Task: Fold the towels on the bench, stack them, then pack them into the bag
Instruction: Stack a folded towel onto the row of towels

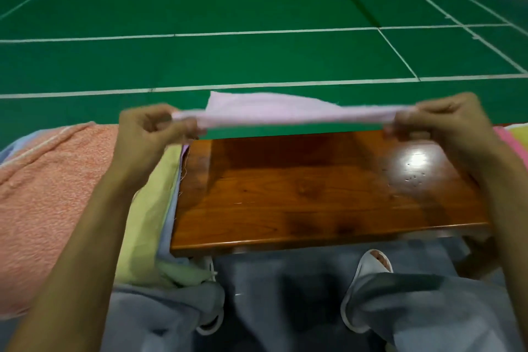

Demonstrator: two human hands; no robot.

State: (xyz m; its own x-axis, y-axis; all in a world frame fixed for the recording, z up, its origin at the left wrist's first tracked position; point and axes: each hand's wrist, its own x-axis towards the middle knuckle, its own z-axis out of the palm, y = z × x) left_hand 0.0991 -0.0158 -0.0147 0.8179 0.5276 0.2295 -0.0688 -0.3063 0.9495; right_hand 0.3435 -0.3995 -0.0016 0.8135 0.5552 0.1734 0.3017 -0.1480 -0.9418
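Observation:
A pale pink towel (274, 111) is stretched taut in the air above the far edge of the wooden bench (314, 194). My left hand (148, 137) pinches its left end and my right hand (445, 120) pinches its right end. A loose flap of the towel sticks up behind the stretched edge. On the left part of the bench lies a pile of towels: a salmon-orange one (51, 194) on top, a yellow-green one (151, 200) under it, and light blue cloth below. No bag is in view.
More cloth, pink (507, 137) and yellow (520, 133), lies at the bench's right end. Beyond the bench spreads a green court floor (257, 8) with white lines. My legs in grey trousers and white slippers (368, 280) are below the bench's near edge.

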